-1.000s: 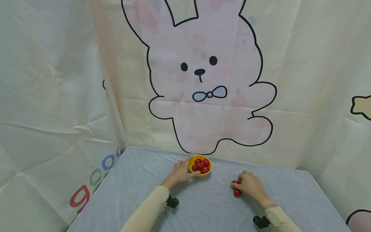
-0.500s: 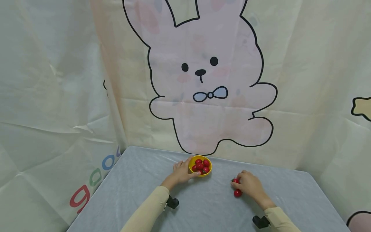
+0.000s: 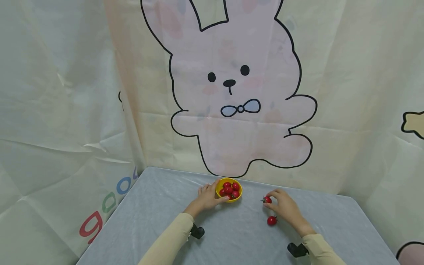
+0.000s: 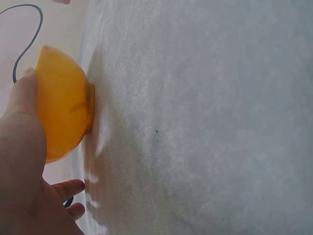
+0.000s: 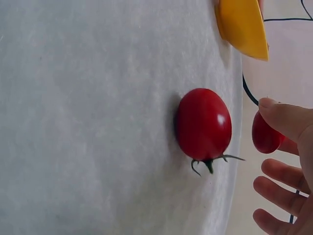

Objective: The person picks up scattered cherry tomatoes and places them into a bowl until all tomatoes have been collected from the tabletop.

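A yellow bowl point(image 3: 240, 194) with several red cherry tomatoes point(image 3: 228, 190) in it stands near the table's far edge. My left hand point(image 3: 207, 196) holds the bowl from its left side, thumb on the near rim and fingers at the far side. In the left wrist view the thumb lies along the bowl's orange-yellow wall point(image 4: 63, 105). Between thumb and fingers, my right hand point(image 3: 285, 208) pinches a cherry tomato point(image 3: 267, 200), lifted off the table in the right wrist view. Another cherry tomato point(image 5: 203, 124), with its green stem on, lies on the table just below that hand.
Grey-blue cloth covers the table point(image 3: 232, 235). Behind it hangs a curtain point(image 3: 347, 92) with a large cartoon rabbit, and a pale sheet point(image 3: 66, 129) closes off the left side. A black wrist mount point(image 3: 197, 231) sticks out beside the left sleeve.
My right hand has lifted one cherry tomato and moved it slightly away from me, apart from the tomato left lying on the table. The left hand and bowl have stayed in place.
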`<state>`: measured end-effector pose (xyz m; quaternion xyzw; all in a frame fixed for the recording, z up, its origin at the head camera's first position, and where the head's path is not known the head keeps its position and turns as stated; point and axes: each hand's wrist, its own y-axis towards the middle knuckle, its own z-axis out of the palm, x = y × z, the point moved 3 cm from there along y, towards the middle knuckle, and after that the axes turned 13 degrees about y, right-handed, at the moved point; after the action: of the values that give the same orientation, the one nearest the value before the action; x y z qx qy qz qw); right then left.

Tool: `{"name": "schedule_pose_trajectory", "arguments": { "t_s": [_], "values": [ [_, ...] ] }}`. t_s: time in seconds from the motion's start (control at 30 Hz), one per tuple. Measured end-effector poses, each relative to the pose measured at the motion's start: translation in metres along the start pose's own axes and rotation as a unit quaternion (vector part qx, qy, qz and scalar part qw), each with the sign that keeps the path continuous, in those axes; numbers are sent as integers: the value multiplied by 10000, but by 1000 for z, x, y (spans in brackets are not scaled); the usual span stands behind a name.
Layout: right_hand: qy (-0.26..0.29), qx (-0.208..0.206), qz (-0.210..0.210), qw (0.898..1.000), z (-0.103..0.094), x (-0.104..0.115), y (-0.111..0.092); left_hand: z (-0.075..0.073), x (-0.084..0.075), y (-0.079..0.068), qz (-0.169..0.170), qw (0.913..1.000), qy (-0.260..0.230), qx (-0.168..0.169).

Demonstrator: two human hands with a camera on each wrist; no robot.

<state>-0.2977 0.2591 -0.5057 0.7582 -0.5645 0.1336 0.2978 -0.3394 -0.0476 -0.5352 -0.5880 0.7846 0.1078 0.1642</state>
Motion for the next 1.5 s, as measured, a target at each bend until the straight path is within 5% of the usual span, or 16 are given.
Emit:
{"name": "schedule_pose_trajectory", "arguments": {
  "t_s": [0.23,0.87,1.5],
  "values": [
    [300,40,-39,9995,7,-2,0,1,1,1,-8,10000,-7,6],
    [-609,116,904,9940,22,-12,-7,0,1,1,-6,10000,12,26],
    [-283,-166,500,9982,9,4,8,-1,0,0,-3,10000,14,19]
  ]
}}
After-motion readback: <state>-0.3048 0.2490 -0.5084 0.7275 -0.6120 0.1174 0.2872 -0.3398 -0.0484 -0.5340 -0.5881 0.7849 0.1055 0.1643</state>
